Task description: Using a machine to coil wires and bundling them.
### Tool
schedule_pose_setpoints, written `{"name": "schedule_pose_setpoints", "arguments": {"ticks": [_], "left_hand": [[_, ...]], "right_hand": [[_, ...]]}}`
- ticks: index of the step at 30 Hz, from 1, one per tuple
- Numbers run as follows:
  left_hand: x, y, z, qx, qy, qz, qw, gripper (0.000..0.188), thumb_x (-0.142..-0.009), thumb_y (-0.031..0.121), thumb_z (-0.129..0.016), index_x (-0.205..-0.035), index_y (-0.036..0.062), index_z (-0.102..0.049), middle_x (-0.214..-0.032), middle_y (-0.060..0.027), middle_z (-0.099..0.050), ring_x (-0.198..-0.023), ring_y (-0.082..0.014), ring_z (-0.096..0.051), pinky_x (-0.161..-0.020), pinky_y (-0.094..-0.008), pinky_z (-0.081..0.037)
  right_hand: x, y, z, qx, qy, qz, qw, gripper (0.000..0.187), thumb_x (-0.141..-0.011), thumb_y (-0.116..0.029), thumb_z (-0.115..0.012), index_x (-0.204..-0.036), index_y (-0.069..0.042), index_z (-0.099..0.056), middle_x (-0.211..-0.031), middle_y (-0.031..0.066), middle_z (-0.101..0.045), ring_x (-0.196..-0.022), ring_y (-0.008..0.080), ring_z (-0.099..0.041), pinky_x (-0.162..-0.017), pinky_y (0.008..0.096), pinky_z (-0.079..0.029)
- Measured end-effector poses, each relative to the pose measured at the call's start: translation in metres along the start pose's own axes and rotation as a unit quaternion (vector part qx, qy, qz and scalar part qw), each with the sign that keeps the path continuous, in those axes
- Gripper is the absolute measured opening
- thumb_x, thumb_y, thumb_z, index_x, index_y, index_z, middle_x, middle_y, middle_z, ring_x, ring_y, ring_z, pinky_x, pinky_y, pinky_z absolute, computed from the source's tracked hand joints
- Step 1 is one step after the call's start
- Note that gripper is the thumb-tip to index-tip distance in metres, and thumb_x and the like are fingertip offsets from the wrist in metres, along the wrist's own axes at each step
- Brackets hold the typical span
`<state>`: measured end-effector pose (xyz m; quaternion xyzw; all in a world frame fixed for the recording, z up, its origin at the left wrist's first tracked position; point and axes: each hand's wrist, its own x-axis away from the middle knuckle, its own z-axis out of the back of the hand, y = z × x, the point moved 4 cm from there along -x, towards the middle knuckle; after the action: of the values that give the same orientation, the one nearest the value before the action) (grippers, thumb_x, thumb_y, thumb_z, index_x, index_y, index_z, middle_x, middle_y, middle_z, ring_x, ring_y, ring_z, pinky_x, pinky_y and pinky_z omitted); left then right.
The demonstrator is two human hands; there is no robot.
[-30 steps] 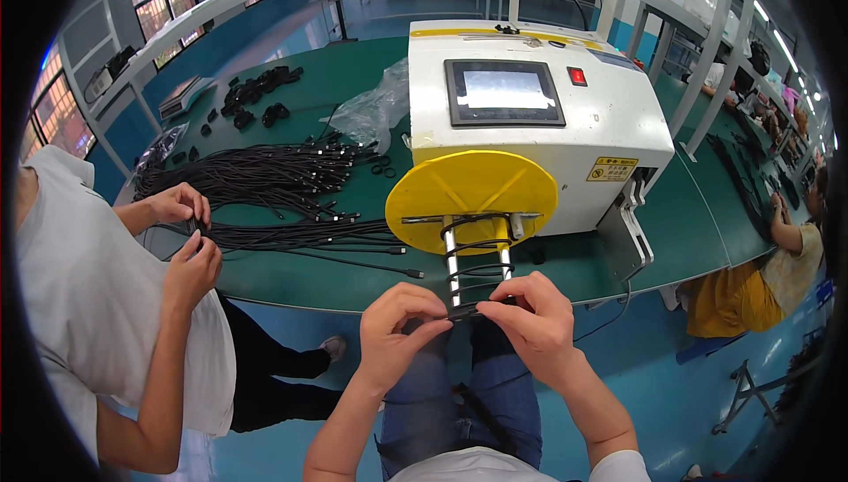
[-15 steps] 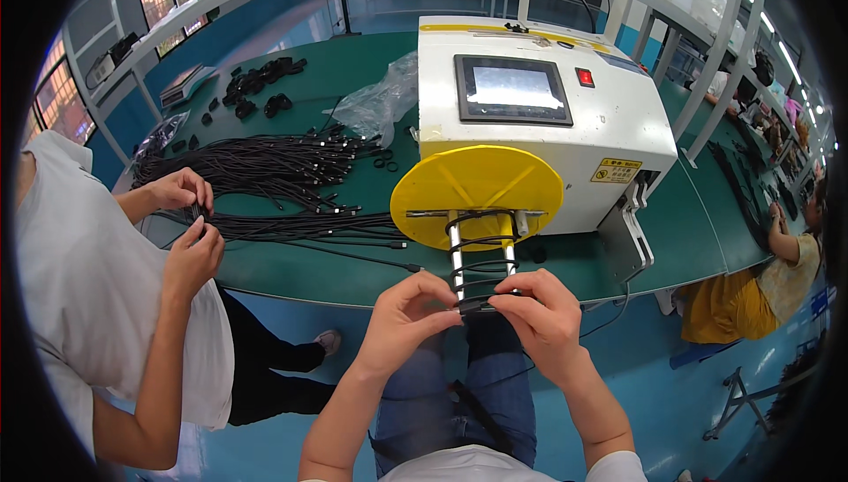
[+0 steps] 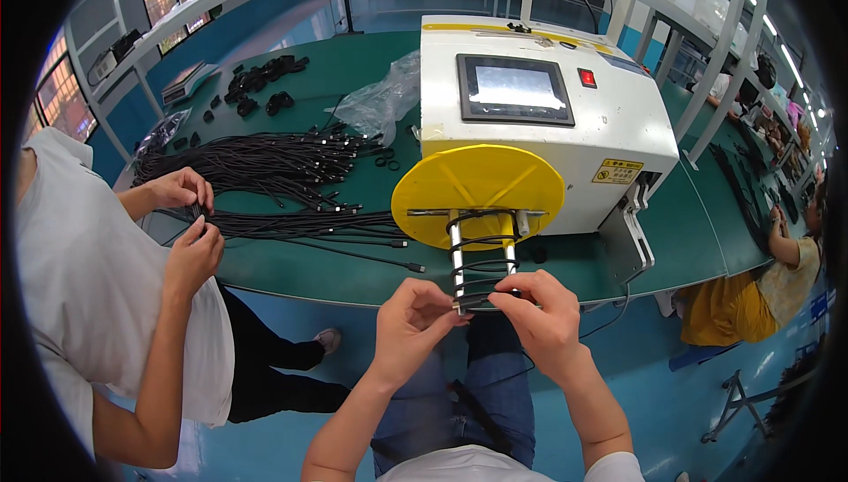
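A black cable winds in loose, spaced turns around the two metal rods that stick out from a yellow disc. My left hand pinches the cable's near end by the tip of the left rod. My right hand grips the same cable between thumb and fingers, just beside the right rod. A short stretch of cable spans the gap between my two hands. The disc is mounted on the front of a white winding machine with a screen and a red switch.
Bundles of black cables cover the green table at left, with small black coils and a clear plastic bag behind. A co-worker at left handles something dark. Another person sits at far right. Metal bracket projects beside the machine.
My left hand has shifted slightly right along the cable's end, its fingers closer to the left rod's tip. My right hand stays almost in place. The wound turns look the same.
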<state>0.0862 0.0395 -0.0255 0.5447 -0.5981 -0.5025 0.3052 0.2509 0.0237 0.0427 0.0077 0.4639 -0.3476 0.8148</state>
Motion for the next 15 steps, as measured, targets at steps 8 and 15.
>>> {"name": "schedule_pose_setpoints", "arguments": {"ticks": [8, 15], "left_hand": [[0.0, 0.002, -0.004, -0.054, 0.053, -0.053, 0.996, 0.021, -0.081, -0.008, -0.063, -0.095, 0.0004, -0.05, -0.092, -0.0071, -0.061, -0.084, -0.0127, -0.063, -0.078, -0.0241, -0.052], [0.007, 0.009, -0.007, -0.166, 0.055, -0.024, 0.984, 0.028, -0.078, -0.001, -0.067, -0.104, 0.0011, -0.056, -0.099, -0.0082, -0.06, -0.092, -0.0162, -0.062, -0.077, -0.026, -0.05]], "right_hand": [[-0.002, 0.0, 0.007, 0.021, -0.013, 0.039, 0.999, 0.02, -0.065, 0.005, -0.066, -0.085, -0.002, -0.065, -0.083, 0.0092, -0.062, -0.063, 0.019, -0.056, -0.049, 0.0256, -0.043], [-0.005, 0.001, 0.017, 0.023, -0.021, 0.052, 0.998, 0.019, -0.067, 0.002, -0.066, -0.085, -0.002, -0.066, -0.084, 0.0089, -0.062, -0.062, 0.018, -0.056, -0.049, 0.0257, -0.043]]}}
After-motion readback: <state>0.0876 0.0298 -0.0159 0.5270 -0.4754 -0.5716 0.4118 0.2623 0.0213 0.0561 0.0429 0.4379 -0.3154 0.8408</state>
